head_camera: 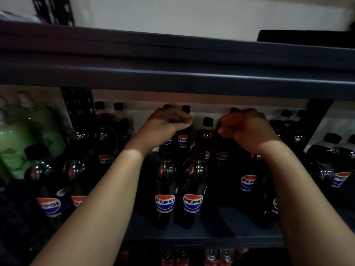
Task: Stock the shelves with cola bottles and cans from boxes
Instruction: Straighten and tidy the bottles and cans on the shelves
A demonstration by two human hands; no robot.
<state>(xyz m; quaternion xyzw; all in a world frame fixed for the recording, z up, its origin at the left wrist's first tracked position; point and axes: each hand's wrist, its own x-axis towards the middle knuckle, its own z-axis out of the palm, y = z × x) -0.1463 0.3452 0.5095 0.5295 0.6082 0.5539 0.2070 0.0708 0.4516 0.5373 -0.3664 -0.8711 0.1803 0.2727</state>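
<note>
Dim dark shelf (pixel 192 235) crowded with upright cola bottles (pixel 165 189). Above the front pair, left hand (pixel 169 121) and right hand (pixel 247 127) curled over rear bottle tops; actual grip unclear. Probably heavy, slick plastic; best held at the neck.

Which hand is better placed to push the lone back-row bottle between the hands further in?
Either could, marginally the left hand: it sits slightly nearer the lone bottle. The right hand is curled over bottle tops on the other side.

About sixteen cola bottles (pixel 164 191), four cans (pixel 211 256), two hands (pixel 169 123).
</note>
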